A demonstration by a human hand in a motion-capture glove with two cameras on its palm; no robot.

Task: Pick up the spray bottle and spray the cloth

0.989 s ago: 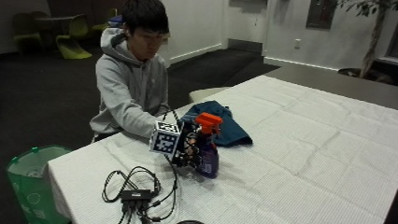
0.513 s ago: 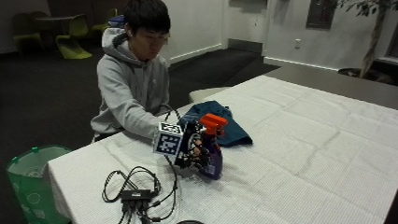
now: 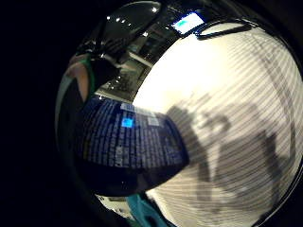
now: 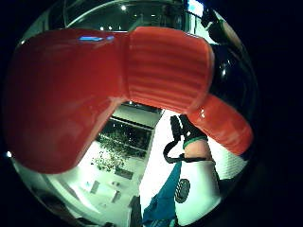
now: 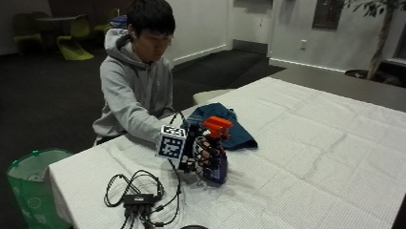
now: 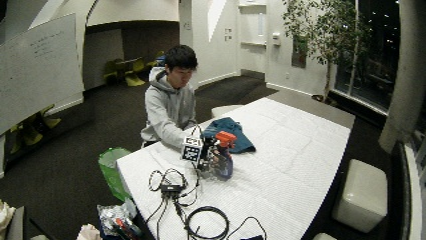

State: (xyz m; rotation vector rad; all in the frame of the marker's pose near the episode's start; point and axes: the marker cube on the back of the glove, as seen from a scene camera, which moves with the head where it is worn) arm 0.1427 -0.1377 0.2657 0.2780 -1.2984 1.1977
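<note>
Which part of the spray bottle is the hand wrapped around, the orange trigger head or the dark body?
The dark body: the gloved right hand grips it just under the orange trigger head, which sticks out uncovered above the fingers.

Purple spray bottle point(image 5: 214, 164) with orange head, teal cloth point(image 5: 222, 125), white ribbed tablecloth point(image 5: 317, 157).

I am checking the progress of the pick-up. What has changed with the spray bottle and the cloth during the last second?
The spray bottle, upright a second ago, now leans with its orange head toward the cloth. The gloved right hand keeps its grip round the bottle. The blue cloth lies where it was on the table.
</note>
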